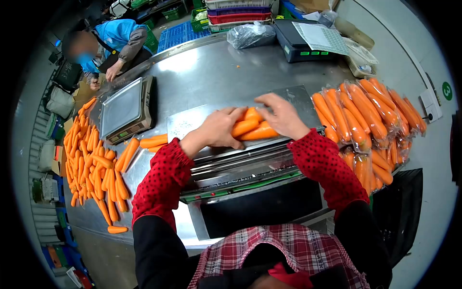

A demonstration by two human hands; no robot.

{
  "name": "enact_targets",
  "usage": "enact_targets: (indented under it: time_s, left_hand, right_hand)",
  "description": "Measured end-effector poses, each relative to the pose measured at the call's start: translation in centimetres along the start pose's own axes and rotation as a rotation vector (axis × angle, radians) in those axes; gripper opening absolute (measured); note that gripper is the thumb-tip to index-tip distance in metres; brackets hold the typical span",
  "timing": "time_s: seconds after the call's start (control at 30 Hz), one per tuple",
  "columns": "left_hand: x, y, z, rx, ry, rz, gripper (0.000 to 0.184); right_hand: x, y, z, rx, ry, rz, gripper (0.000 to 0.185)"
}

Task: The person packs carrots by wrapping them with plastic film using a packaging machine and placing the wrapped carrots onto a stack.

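Observation:
My left hand (219, 128) is closed around the left side of a small bundle of orange carrots (251, 126), thumb at the front and fingers over the back. Close by, my right hand (283, 117) reaches over the bundle's right end with fingers stretched out and apart; whether they touch it I cannot tell. The bundle looks shiny, but I cannot make out any film around it. Beneath it is a metal-topped unit (192, 118) with rollers along its front. A few loose carrots (153, 141) lie left of my left hand.
Loose carrots (91, 164) are heaped at left beside a weighing scale (122, 108). Bagged carrots (363, 115) are stacked at right. Toward the back are a second scale (308, 45), a plastic bag (251, 35) and a white basket (361, 55). Another person (118, 38) works across the table.

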State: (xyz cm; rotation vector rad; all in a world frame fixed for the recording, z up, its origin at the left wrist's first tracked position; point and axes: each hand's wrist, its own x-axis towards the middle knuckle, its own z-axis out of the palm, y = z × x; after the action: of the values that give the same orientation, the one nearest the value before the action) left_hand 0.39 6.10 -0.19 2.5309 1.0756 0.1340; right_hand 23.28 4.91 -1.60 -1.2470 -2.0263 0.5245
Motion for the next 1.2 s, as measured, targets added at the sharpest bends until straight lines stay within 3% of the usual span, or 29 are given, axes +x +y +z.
enact_targets:
  time_s: [0.07, 0.13, 0.2, 0.23, 0.33, 0.4, 0.47, 0.53, 0.6, 0.67, 0.73, 0.93, 1.13, 1.2]
  left_hand:
    - [-2.3, 0.0, 0.4, 0.04, 0.261, 0.019, 0.09]
    - [-4.5, -0.7, 1.4, 0.026, 0.307, -0.081, 0.079]
    - [-5.8, -1.6, 3.1, 0.021, 0.422, -0.028, 0.064]
    - [-6.0, -1.8, 3.6, -0.001, 0.456, -0.033, 0.061]
    - [-6.3, -1.5, 4.3, -0.063, 0.516, -0.053, 0.054]
    - [-6.1, -1.4, 4.7, -0.115, 0.56, -0.074, 0.05]
    - [-5.7, -1.4, 5.2, -0.074, 0.665, -0.102, 0.045]
    - [-5.3, -1.9, 4.9, -0.354, 0.634, -0.134, 0.043]
    - [-5.5, -2.6, 4.8, -0.447, 0.599, -0.127, 0.042]
    - [-5.3, -2.7, 4.9, -0.513, 0.589, -0.112, 0.041]
    - [-5.8, -2.7, 4.9, -0.578, 0.583, -0.114, 0.04]
    - [-6.0, -1.2, 4.2, -0.329, 0.665, -0.089, 0.037]
    - [-6.2, -1.2, 4.3, -0.359, 0.606, -0.141, 0.04]
    - [-5.4, -1.2, 4.3, -0.354, 0.646, -0.241, 0.039]
  right_hand:
    - [-0.9, 0.6, 1.2, -0.024, -0.118, -0.045, 0.036]
    - [-0.8, 0.3, 1.1, -0.032, -0.199, -0.023, 0.037]
    - [0.5, 0.6, 1.0, -0.042, -0.261, -0.057, 0.037]
    - [1.2, 0.6, 0.4, 0.011, -0.348, 0.041, 0.036]
    - [0.6, -0.1, 0.3, 0.058, -0.191, 0.125, 0.025]
    - [0.0, 1.4, 1.2, 0.317, -0.009, 0.346, 0.024]
    - [-0.3, 1.7, 1.7, 0.336, -0.034, 0.386, 0.027]
    - [-0.2, 1.5, 3.0, 0.051, 0.001, 0.068, 0.03]
    - [0.3, 0.7, 2.2, 0.0, -0.113, 0.107, 0.032]
    - [1.3, 1.0, 1.7, 0.236, -0.289, 0.158, 0.034]
    - [0.9, 0.8, 1.9, 0.336, -0.273, 0.231, 0.032]
    - [-1.6, -0.9, 2.0, 0.373, 0.105, 0.207, 0.022]
    - [-0.9, 2.0, 1.3, 0.473, 0.265, 0.007, 0.022]
    - [-1.5, 2.0, 0.8, 0.537, 0.226, 0.117, 0.02]
